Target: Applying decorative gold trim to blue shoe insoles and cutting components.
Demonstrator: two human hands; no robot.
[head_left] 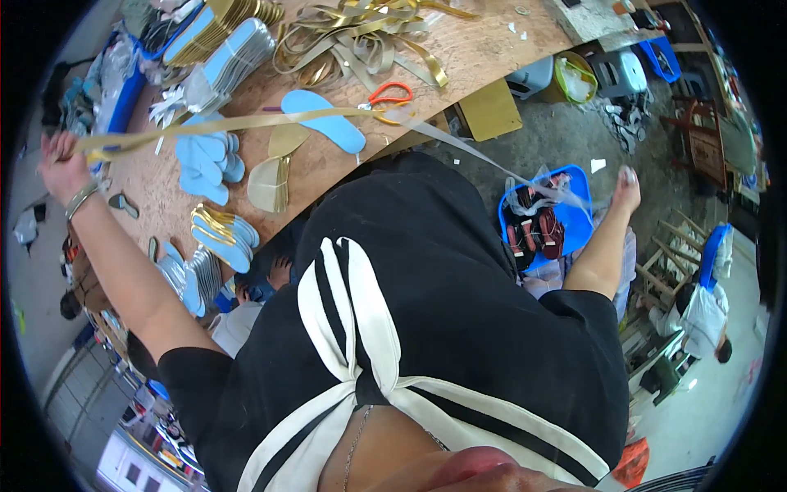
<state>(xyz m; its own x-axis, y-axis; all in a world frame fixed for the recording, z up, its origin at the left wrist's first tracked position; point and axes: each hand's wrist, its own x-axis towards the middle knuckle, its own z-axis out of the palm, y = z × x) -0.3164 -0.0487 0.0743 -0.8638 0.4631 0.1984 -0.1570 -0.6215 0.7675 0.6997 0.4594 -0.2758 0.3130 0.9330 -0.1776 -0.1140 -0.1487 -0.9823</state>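
My left hand point(65, 170) is raised at the far left, its fingers closed on one end of a long gold strip point(221, 125). The strip stretches across above the table to the right. From its right end a pale, translucent strip point(467, 150) slants down toward the blue bin. Out to the right, my right hand point(627, 195) is closed with a bit of something whitish at its fingertips; whether it joins the pale strip I cannot tell. Orange-handled scissors point(390, 93) lie at the table edge, beside a light blue insole point(324, 119) under the gold strip.
The wooden table point(484, 49) carries a tangle of gold strips point(352, 45), blue insoles point(209, 160), beige pieces point(269, 184) and gold-edged insoles point(225, 234). A blue bin point(580, 238) with dark red bundles stands to my right. Another person point(703, 320) is at the far right.
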